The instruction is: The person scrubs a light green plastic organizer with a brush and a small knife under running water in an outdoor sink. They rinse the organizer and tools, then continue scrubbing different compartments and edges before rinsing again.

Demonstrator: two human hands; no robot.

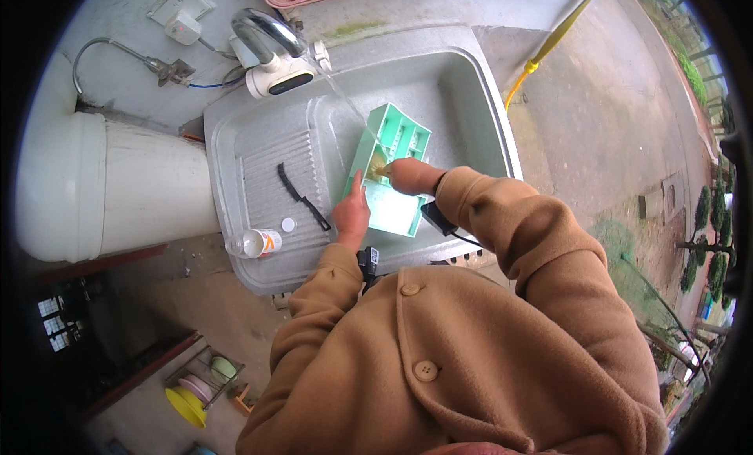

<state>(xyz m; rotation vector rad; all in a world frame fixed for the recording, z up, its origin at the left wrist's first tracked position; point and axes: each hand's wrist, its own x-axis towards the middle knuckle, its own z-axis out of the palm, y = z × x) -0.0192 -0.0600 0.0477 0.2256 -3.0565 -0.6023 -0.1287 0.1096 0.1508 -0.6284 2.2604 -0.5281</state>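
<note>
A mint-green compartmented box (392,208) is tilted inside the grey sink (463,94). My left hand (351,217) grips its left wall, the thumb lying along the side. Over the box's inside, my right hand (413,176) is closed on a yellowish scrubbing brush (377,166) pressed into one compartment; its handle is mostly hidden by the fingers. Water runs from the chrome faucet (271,35) in a thin stream toward the box's upper left edge.
On the ribbed drainboard (267,165) lie a black curved-handled brush or knife-like tool (302,196), a white cap (289,225) and a clear bottle (252,243) on its side. A large white tank (141,180) stands left. A yellow-tied pole (533,65) rises at right.
</note>
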